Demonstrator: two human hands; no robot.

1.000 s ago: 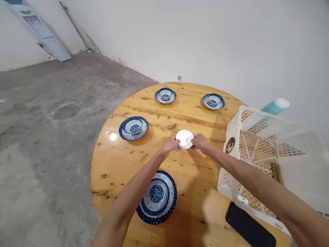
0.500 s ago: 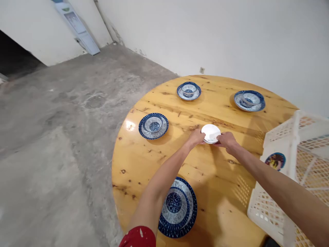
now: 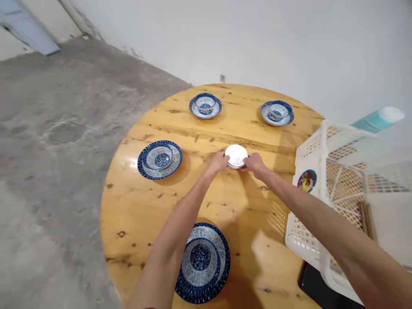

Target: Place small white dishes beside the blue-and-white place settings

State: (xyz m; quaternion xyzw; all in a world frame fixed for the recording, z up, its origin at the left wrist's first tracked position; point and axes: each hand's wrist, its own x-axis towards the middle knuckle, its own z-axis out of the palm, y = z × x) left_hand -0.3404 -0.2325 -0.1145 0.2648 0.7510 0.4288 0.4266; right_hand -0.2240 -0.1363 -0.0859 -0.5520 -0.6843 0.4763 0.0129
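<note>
Resting near the middle of the round wooden table point(image 3: 154, 206), a little toward its far edge: small white dishes point(image 3: 236, 155), plain and glossy, seemingly a short stack with a second rim showing beneath the top one. Clasped from both sides, left hand point(image 3: 218, 162) on the left rim, right hand point(image 3: 254, 163) on the right rim, fingers curled narrowly around the edges. Both forearms stretched forward, converging on the stack. Set around the table's edges: blue patterned plates with bowls at the left point(image 3: 160, 159), far point(image 3: 205, 105) and far right point(image 3: 277, 113), another plate setting at the near edge point(image 3: 203, 262). Standing at the right edge: white lattice crate point(image 3: 325, 171).
</note>
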